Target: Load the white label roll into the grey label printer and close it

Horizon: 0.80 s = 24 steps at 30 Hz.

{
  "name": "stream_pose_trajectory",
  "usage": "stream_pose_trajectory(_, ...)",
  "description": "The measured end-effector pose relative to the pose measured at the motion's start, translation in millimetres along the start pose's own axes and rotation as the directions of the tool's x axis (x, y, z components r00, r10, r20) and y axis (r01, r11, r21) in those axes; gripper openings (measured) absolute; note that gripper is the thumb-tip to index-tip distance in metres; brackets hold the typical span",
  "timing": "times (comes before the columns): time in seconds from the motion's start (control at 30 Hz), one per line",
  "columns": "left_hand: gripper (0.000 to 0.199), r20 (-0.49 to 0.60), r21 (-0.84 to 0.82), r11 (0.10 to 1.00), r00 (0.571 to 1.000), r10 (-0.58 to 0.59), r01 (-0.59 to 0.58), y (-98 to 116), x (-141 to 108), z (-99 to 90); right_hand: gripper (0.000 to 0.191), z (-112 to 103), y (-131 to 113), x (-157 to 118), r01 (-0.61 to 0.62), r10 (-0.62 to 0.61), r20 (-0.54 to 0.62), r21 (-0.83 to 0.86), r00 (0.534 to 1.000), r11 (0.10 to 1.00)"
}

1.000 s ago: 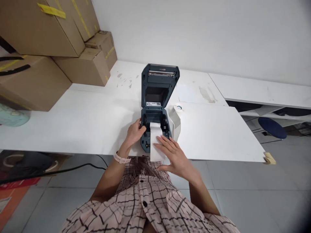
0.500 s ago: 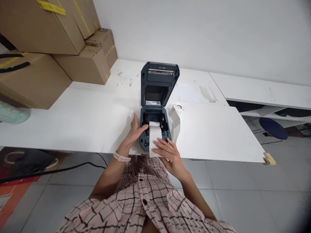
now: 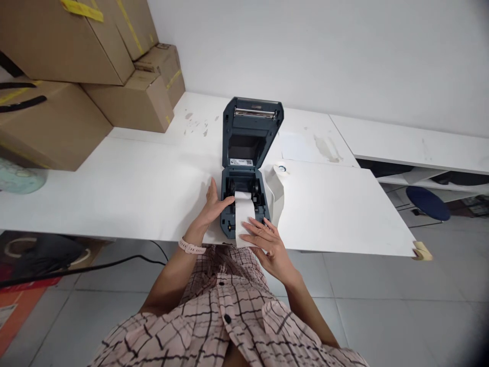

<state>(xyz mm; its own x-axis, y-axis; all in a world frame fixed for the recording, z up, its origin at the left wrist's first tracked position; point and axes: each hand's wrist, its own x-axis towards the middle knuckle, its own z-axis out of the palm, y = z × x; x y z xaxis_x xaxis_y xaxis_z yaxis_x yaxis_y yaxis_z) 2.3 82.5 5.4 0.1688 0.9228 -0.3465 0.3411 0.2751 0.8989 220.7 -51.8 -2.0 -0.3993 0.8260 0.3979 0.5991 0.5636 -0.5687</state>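
A dark grey label printer (image 3: 250,135) stands at the table's front edge, lid raised and tilted back. Inside its base sits a small white label roll (image 3: 243,195). From the roll a white label strip (image 3: 244,216) runs forward over the printer's front. At the printer's left side is my left hand (image 3: 214,208), fingers apart, with the thumb reaching over the rim to the roll's left edge. My right hand (image 3: 267,247) lies with spread, outstretched fingers across the strip's right side and the printer's front right corner. Its thumb is partly hidden underneath.
A loose curl of white backing paper (image 3: 275,191) lies right of the printer, beside a small white roll (image 3: 281,169). Cardboard boxes (image 3: 133,99) are stacked at the back left. A blue stool (image 3: 428,203) stands beyond the white table (image 3: 344,214); a cable (image 3: 126,261) hangs below.
Hardly anything differs. Both hands keep their places on the printer and strip; the view has shifted very slightly.
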Motion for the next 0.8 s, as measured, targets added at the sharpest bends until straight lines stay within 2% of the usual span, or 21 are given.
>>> stream_pose_trajectory(0.37,0.125,-0.010,-0.041,0.999,0.999,0.034,-0.034,-5.7,7.1,0.1,0.035,1.7,-0.5,0.9,-0.029,0.028,0.004,0.046,1.000,0.999)
stream_pose_trajectory(0.47,0.125,-0.011,-0.076,0.996,0.999,0.050,-0.051,-12.1,-11.0,4.0,0.035,-11.1,-6.9,0.2,-0.054,0.046,0.085,0.096,0.995,0.994)
stream_pose_trajectory(0.53,0.123,0.043,-0.125,0.988,0.994,0.096,-0.090,-23.9,-34.0,10.3,0.055,-30.2,-10.4,0.9,-0.083,0.044,0.210,0.181,0.977,0.980)
stream_pose_trajectory(0.6,0.119,0.141,-0.180,0.975,0.978,0.155,-0.129,-39.3,-59.8,16.9,0.074,-54.8,-8.5,8.9,-0.100,0.032,0.231,0.292,0.973,0.951)
stream_pose_trajectory(0.63,0.118,0.177,-0.211,0.967,0.967,0.180,-0.142,-46.7,-71.4,19.1,0.074,-67.4,-4.4,17.9,-0.087,0.032,0.168,0.332,0.985,0.939)
stream_pose_trajectory(0.7,0.114,0.218,-0.211,0.970,0.962,0.166,-0.119,-57.6,-88.4,20.2,0.068,-89.6,11.0,49.9,-0.035,0.060,-0.068,0.330,0.996,0.943)
stream_pose_trajectory(0.73,0.113,0.230,-0.198,0.974,0.960,0.158,-0.113,-60.6,-93.2,19.1,0.066,-98.2,21.9,73.1,-0.014,0.069,-0.182,0.291,0.981,0.957)
stream_pose_trajectory(0.8,0.113,0.247,-0.160,0.980,0.957,0.152,-0.115,-61.8,-96.3,15.3,0.076,-109.4,47.1,130.1,-0.028,0.120,-0.313,0.282,0.942,0.959)
